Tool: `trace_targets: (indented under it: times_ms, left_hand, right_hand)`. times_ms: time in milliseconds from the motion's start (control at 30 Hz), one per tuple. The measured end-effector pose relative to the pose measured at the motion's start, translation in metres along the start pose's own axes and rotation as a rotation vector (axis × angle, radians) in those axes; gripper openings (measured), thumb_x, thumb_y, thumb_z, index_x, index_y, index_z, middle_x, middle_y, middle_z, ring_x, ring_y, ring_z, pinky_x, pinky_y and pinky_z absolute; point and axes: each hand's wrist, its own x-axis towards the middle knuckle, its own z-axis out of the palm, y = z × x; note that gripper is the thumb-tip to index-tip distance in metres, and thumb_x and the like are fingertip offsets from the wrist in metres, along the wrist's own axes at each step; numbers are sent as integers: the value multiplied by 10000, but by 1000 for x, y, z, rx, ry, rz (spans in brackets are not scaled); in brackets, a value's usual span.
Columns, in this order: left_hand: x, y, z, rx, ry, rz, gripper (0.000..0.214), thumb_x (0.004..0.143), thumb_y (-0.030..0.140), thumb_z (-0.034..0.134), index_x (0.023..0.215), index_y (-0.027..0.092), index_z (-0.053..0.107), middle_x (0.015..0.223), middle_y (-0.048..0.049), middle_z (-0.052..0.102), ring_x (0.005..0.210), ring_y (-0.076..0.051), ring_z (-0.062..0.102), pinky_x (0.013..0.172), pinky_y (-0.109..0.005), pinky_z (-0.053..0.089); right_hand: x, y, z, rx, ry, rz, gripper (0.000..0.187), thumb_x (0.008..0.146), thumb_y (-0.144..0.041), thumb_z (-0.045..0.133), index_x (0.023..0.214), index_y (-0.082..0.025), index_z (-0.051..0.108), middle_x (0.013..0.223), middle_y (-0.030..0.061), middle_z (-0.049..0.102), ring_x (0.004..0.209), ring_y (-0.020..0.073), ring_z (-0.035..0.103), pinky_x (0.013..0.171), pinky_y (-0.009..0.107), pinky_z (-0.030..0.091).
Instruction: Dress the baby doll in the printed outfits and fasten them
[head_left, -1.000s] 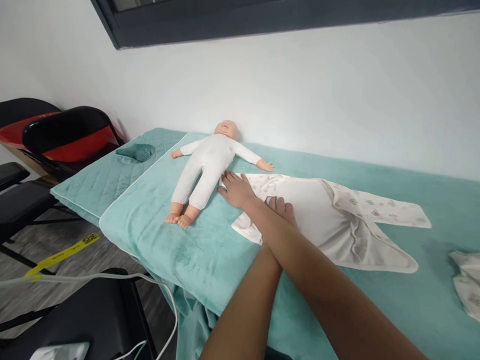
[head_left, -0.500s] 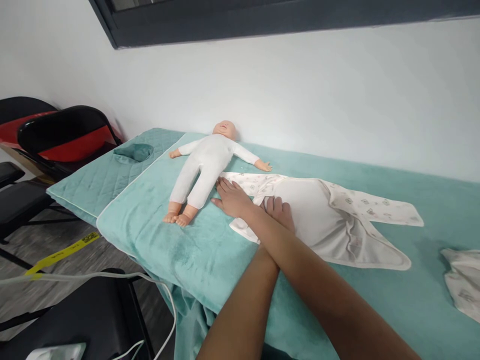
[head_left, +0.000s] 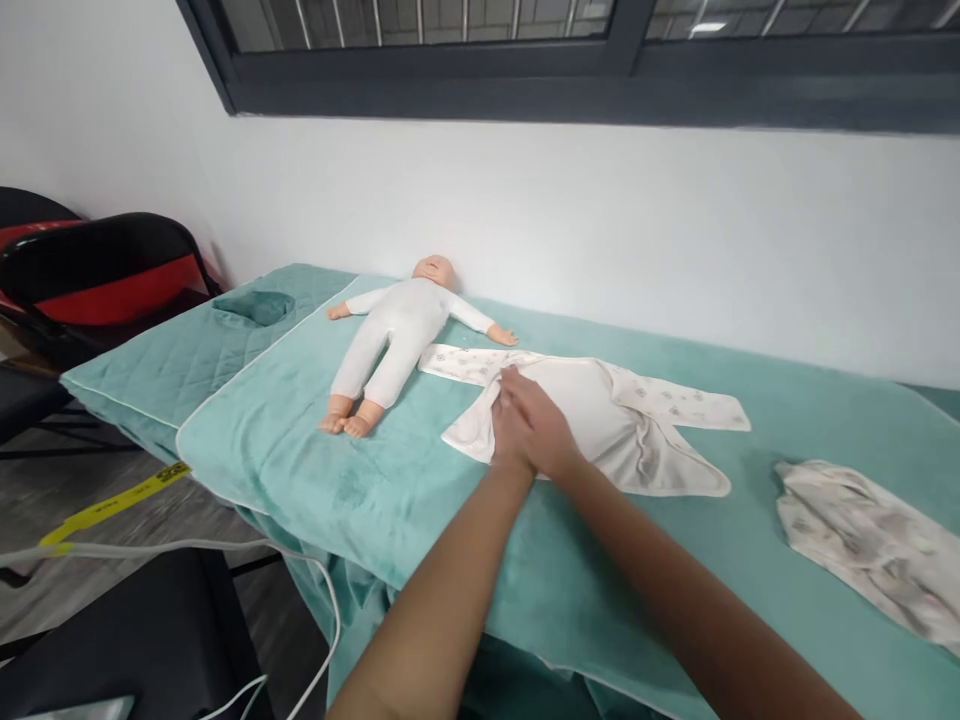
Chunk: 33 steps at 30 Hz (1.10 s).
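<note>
A white baby top point(head_left: 581, 395) with small prints on its sleeves lies spread on the green padded cover, its plain inside showing. My right hand point(head_left: 546, 425) is over the top's left side, fingers pressed together at the cloth edge. Tucked against it, my left hand point(head_left: 510, 432) has its fingers mostly hidden by the right hand and the cloth. Beyond the top's left sleeve point(head_left: 459, 363), a baby doll point(head_left: 405, 325) in a white suit lies on its back, arms out.
Crumpled printed cloth point(head_left: 862, 550) lies to the right on the green cover point(head_left: 337, 520). At the left are a quilted piece point(head_left: 176, 350) and black-and-red chairs point(head_left: 112, 285). A white cable point(head_left: 334, 610) hangs by the front edge. A wall and window stand behind.
My right hand has moved right from the left sleeve, uncrossing my forearms. My left hand has come left, so both hands meet at the top's left side. The view has shifted right.
</note>
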Motion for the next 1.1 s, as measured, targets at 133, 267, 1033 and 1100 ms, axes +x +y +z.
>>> trace_targets:
  times_ms: [133, 267, 1033, 1100]
  left_hand:
    - [10, -2, -8, 50, -96, 4, 480, 912, 263, 451, 1374, 148, 504, 1594, -152, 330, 1441, -276, 348, 1124, -455, 381]
    - [30, -3, -18, 164, -161, -40, 438, 907, 212, 414, 1325, 136, 522, 1509, -172, 428, 1302, -283, 477, 1019, -475, 453]
    - [37, -26, -9, 273, -127, 106, 533, 987, 351, 263, 1492, 278, 416, 1656, -51, 207, 1528, -269, 149, 1083, -535, 335]
    - [38, -26, -8, 274, -129, 107, 545, 986, 352, 256, 1512, 288, 383, 1660, -33, 190, 1532, -267, 133, 1083, -539, 334]
  right_hand:
    - [-26, 61, -24, -223, -19, 164, 499, 971, -302, 367, 1390, -74, 516, 1460, 192, 518, 1388, 254, 440, 1136, 424, 360]
    - [-34, 94, -33, -343, -10, 296, 475, 945, -274, 388, 1347, -66, 532, 1424, 225, 540, 1360, 298, 460, 1096, 461, 380]
    - [3, 172, -65, -321, 161, 317, 365, 885, -138, 416, 1126, -173, 687, 1188, 123, 676, 1095, 276, 554, 935, 399, 440]
    - [2, 180, -67, -288, 199, 342, 368, 907, -176, 392, 1129, -168, 686, 1166, 118, 691, 1063, 263, 580, 920, 388, 456]
